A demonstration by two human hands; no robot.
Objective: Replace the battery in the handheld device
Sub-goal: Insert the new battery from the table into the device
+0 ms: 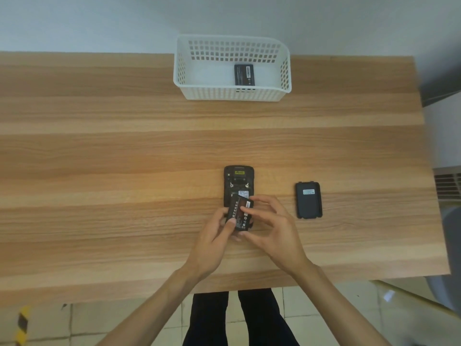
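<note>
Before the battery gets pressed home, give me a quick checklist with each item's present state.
1. Cover off and clear of the device: ok, lies to its right.
2. Bay open: ok.
3. Battery held by both the left hand and right hand: ok.
4. Battery seated flat: not ok, tilted over the bay.
5. Contacts aligned: cannot tell.
6. Other battery out of the way: ok, in the basket.

Device (pixel 238 182) face-down, compartment open, no cover. Black battery (pixel 240 213) tilted over its 6 o'clock end. Second battery (pixel 244 74) at 12 o'clock.
</note>
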